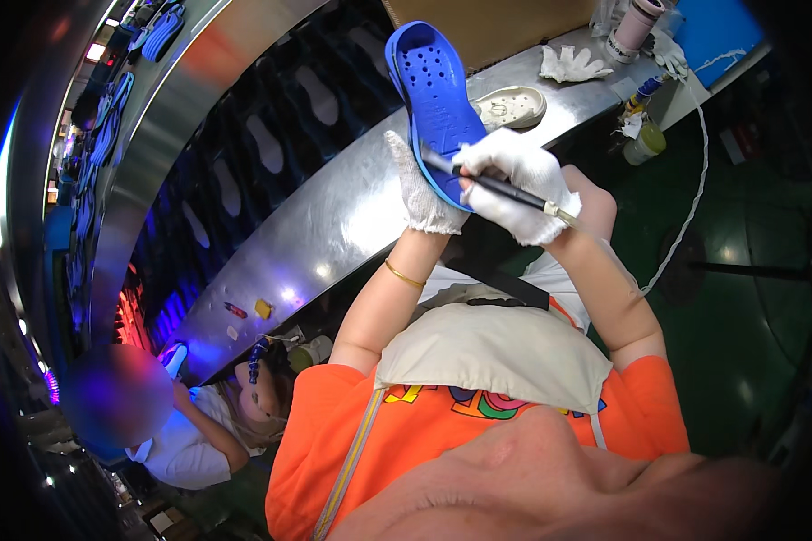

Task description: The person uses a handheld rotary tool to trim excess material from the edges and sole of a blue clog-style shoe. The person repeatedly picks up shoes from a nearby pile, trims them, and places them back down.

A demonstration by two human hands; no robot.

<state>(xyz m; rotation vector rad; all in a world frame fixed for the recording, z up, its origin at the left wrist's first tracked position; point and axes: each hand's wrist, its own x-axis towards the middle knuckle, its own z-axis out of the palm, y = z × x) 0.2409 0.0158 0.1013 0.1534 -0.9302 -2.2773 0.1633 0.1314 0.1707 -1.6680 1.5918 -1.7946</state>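
Observation:
Near the top middle I hold up a blue shoe sole (441,104), its inner side with small round holes facing me. My left hand (417,191), in a white knit glove, supports its lower left edge, with the thumb side along the rim. My right hand (521,185), also gloved, is closed round a slim brush (512,190) with a dark handle. The brush's tip touches or hovers just over the lower part of the sole; I cannot tell which. Right behind the blue sole, a cream-white shoe (512,107) lies on the metal ledge.
A metal ledge (334,212) runs beside a dark conveyor (271,108) carrying pale soles. A spare white glove (573,65), a pink cup (636,32) and a blue box (715,41) are at upper right. A white cord (697,189) hangs on the right. Another person (189,433) works at lower left.

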